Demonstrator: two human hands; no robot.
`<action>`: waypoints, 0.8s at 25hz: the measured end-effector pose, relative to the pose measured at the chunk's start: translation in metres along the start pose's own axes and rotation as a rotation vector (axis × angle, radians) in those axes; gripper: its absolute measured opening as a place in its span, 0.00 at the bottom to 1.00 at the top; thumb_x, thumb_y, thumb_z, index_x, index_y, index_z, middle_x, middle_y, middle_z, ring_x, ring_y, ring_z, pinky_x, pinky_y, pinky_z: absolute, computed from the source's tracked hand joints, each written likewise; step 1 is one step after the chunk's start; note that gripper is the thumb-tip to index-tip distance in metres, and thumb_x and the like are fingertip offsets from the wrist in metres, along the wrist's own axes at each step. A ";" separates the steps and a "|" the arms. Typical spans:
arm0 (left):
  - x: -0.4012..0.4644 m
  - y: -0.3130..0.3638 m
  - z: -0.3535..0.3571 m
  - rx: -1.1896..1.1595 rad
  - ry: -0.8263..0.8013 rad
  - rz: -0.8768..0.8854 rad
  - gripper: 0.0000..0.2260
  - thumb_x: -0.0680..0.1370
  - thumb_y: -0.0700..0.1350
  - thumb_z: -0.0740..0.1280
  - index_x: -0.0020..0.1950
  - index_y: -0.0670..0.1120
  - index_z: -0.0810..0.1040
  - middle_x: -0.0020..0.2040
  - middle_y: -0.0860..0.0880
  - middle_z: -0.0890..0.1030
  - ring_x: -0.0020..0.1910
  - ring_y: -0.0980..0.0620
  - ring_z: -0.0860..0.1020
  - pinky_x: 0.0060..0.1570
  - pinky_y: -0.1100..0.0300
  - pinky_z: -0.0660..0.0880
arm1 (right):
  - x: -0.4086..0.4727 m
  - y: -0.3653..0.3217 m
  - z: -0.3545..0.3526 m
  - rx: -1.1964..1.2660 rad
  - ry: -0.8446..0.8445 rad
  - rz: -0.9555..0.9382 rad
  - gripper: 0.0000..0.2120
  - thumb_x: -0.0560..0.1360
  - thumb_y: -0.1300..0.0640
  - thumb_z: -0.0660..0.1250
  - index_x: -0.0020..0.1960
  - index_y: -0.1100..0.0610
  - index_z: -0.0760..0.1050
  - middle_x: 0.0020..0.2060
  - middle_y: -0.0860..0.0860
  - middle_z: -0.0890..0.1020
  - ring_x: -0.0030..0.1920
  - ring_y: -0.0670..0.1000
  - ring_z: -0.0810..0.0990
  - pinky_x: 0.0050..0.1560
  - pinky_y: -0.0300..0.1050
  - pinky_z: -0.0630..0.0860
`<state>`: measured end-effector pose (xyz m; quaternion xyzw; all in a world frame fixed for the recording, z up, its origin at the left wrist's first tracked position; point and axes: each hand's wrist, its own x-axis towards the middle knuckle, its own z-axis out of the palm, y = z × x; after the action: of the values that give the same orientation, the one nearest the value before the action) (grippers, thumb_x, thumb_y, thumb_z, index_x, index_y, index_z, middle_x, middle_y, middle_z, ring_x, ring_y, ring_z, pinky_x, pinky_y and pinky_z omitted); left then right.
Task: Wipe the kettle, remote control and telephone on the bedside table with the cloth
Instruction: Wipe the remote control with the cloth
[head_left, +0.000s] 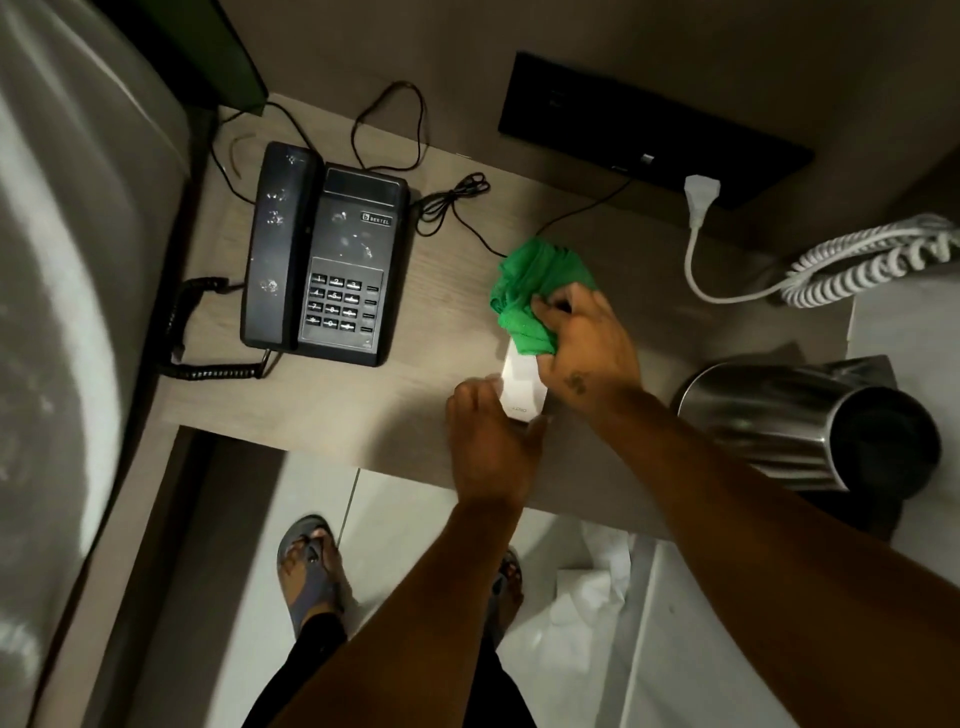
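Note:
A white remote control (522, 387) lies on the wooden bedside table (332, 410). My left hand (491, 441) grips its near end. My right hand (584, 345) presses a bunched green cloth (535, 286) onto its far end, which is hidden beneath. The black telephone (324, 260) sits to the left, handset on its cradle, with pale smudges on it. A steel kettle (810, 431) stands at the table's right edge, lid open.
A white plug and coiled cord (862, 260) lie at the back right. Thin black cables (452, 200) trail behind the telephone toward a black wall panel (639, 130). A bed (57, 312) borders the left. My sandalled feet (309, 569) stand on the tiled floor below.

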<state>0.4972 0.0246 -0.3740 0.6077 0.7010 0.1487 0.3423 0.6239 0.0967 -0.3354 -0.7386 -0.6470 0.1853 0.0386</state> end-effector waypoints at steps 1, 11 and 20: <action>-0.001 0.000 0.001 -0.019 0.007 0.003 0.24 0.69 0.59 0.74 0.57 0.45 0.77 0.52 0.46 0.78 0.52 0.47 0.74 0.55 0.53 0.73 | -0.007 0.000 0.001 0.003 0.002 -0.013 0.23 0.70 0.57 0.69 0.65 0.52 0.73 0.53 0.54 0.74 0.55 0.58 0.72 0.46 0.50 0.77; -0.003 0.004 0.000 -0.121 0.014 -0.053 0.25 0.67 0.55 0.78 0.56 0.42 0.76 0.53 0.43 0.77 0.54 0.45 0.74 0.57 0.52 0.75 | 0.033 -0.002 -0.016 -0.022 -0.108 0.101 0.23 0.70 0.64 0.68 0.63 0.50 0.76 0.59 0.55 0.75 0.59 0.59 0.74 0.58 0.52 0.75; -0.003 0.003 0.001 -0.130 0.013 -0.063 0.24 0.66 0.53 0.78 0.56 0.43 0.75 0.54 0.44 0.76 0.56 0.45 0.74 0.59 0.52 0.74 | 0.034 -0.009 -0.019 0.025 -0.068 0.166 0.19 0.70 0.64 0.68 0.60 0.52 0.78 0.54 0.55 0.79 0.53 0.58 0.78 0.52 0.48 0.77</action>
<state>0.5000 0.0222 -0.3725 0.5611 0.7108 0.1870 0.3807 0.6246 0.1344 -0.3225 -0.7825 -0.5821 0.2209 0.0100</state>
